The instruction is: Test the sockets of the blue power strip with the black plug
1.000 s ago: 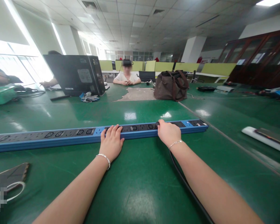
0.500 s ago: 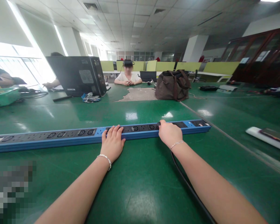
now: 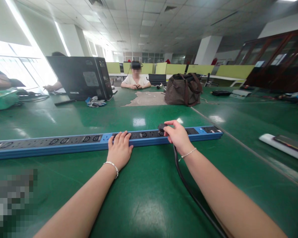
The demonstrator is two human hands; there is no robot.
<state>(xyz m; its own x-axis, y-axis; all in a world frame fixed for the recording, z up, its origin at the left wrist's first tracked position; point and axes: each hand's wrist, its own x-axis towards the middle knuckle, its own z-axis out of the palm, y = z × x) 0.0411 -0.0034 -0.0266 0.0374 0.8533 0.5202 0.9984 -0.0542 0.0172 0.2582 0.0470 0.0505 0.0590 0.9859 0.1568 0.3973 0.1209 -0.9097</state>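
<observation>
A long blue power strip [image 3: 72, 150] with black sockets lies across the green table. My left hand [image 3: 119, 148] rests on its middle, the fingers draped over the top and the thumb along the front side. My right hand [image 3: 177, 134] pinches a black plug [image 3: 162, 127] between thumb and fingers, just over the strip's sockets right of the middle. From the plug a thick black cable [image 3: 188, 191] runs down beneath my right forearm towards the lower right.
Further back stand a black computer case [image 3: 81, 79], gloves [image 3: 95, 101] and a brown bag [image 3: 182, 89]. A green basket [image 3: 5, 99] is at the left, a white bar-shaped object [image 3: 283, 147] at the right. A person [image 3: 136, 79] sits opposite; another's arm shows behind the case.
My right hand has lifted and shifted slightly left with the plug, which now shows more clearly above the strip. The cable hangs further left. My left hand has stayed on the strip.
</observation>
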